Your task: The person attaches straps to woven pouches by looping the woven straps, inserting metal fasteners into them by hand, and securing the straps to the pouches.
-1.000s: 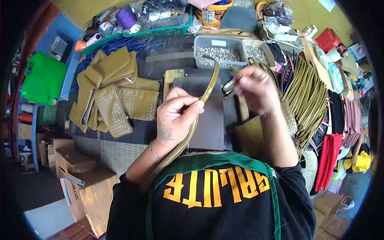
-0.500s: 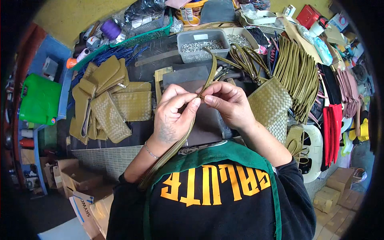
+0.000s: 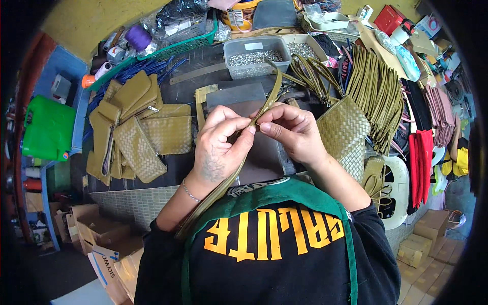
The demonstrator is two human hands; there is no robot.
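Note:
Between my two hands runs a long olive strap [image 3: 272, 93], one end rising toward the plastic tubs, the rest trailing down past my left wrist. My left hand [image 3: 222, 142] pinches it between thumb and fingertips. Close against it, my right hand [image 3: 293, 131] has its thumb and forefinger closed on the same strap's edge; anything smaller in that pinch is too hidden to make out. Right of my right hand lies an olive woven pouch [image 3: 344, 127]. A pile of olive zip pouches [image 3: 137, 133] lies left of my left hand.
Behind my hands stand a clear tub [image 3: 255, 57] of small metal pieces and a second tub [image 3: 304, 49]. Many olive straps [image 3: 373, 94] hang at the right, beside red strips [image 3: 421, 162] and a white stool [image 3: 398, 190]. A green basket [image 3: 178, 47] sits back left; cardboard boxes [image 3: 104, 229] stand lower left.
Both hands stay pinched on the strap. Its upper end has swung slightly to the right, and my right fingers have shifted a little at the pinch.

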